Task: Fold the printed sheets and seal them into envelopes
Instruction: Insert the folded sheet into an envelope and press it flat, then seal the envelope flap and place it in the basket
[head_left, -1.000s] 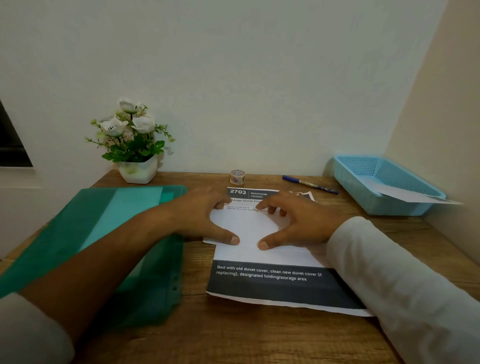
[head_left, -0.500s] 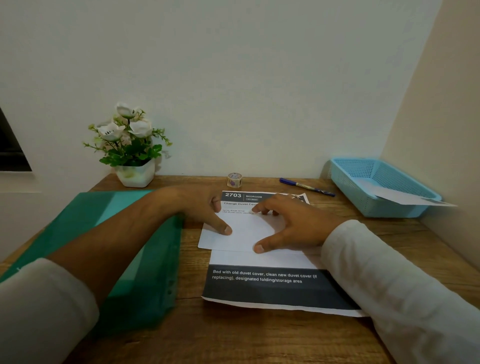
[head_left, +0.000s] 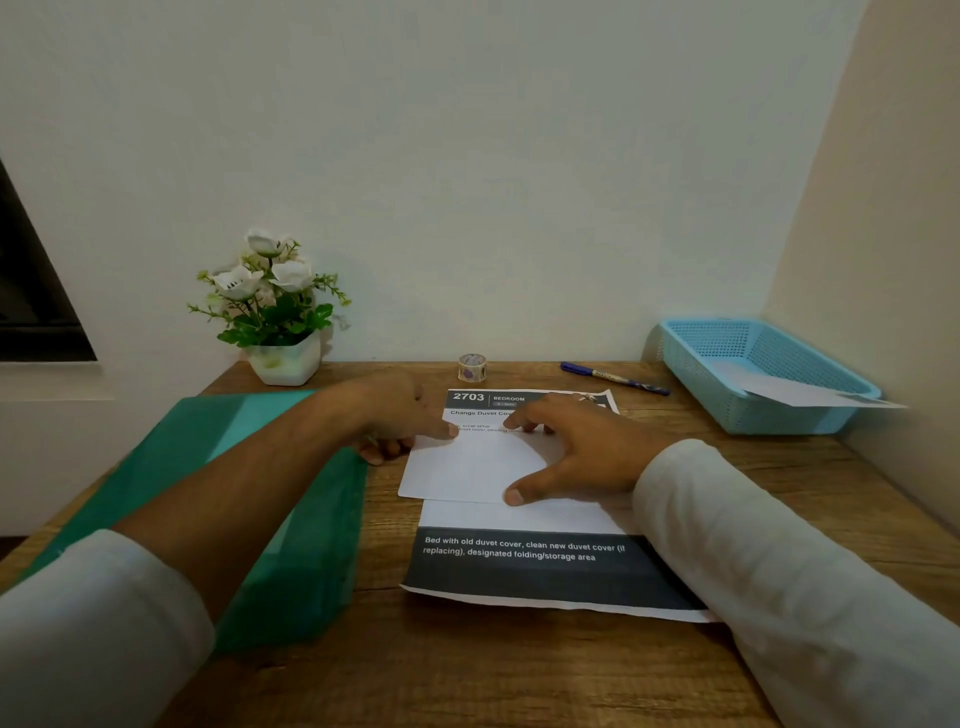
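Observation:
A printed sheet with a dark band of white text lies flat on the wooden desk. On its upper half rests a plain white envelope, shifted a little to the left. My right hand presses on the envelope with spread fingers, thumb at its near edge. My left hand is at the envelope's upper left corner, with the thumb on top and the fingers curled at its left edge, pinching it.
A green plastic folder lies left of the sheet under my left forearm. At the back stand a potted white flower, a small tape roll and a blue pen. A blue basket holding an envelope sits at the right.
My left hand slid left from flat on the envelope to its upper left corner, and its fingers curled. My right hand stayed pressed on the envelope.

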